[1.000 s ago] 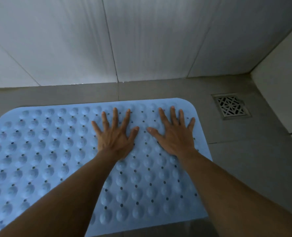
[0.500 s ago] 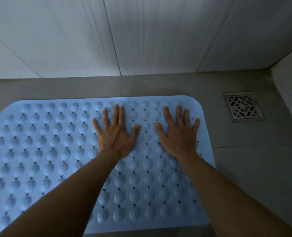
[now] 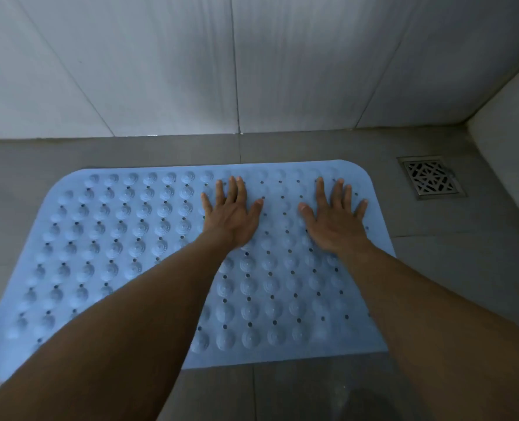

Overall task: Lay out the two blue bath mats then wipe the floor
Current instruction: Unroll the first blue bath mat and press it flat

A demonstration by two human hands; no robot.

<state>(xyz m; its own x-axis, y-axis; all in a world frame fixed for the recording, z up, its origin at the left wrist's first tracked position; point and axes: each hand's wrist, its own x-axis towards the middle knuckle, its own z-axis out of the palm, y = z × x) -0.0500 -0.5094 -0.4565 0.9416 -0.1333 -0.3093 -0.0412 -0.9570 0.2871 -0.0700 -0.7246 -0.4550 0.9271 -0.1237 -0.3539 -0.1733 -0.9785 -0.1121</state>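
One blue bath mat (image 3: 115,238) with round bumps and small holes lies flat on the grey tiled floor (image 3: 464,284), parallel to the back wall. My left hand (image 3: 232,212) presses palm-down on its far middle part, fingers spread. My right hand (image 3: 335,215) presses flat near the mat's far right corner, fingers apart too. Both forearms cross over the mat's near half. Only this one mat is in view.
A square metal floor drain (image 3: 431,177) sits in the floor right of the mat. White tiled walls (image 3: 161,65) rise behind the mat and at the right (image 3: 507,123). A strip of bare floor runs between mat and back wall.
Both hands have slid toward the mat's far edge, and they are farther apart now, the right one nearer the right corner. The view has tilted a little.
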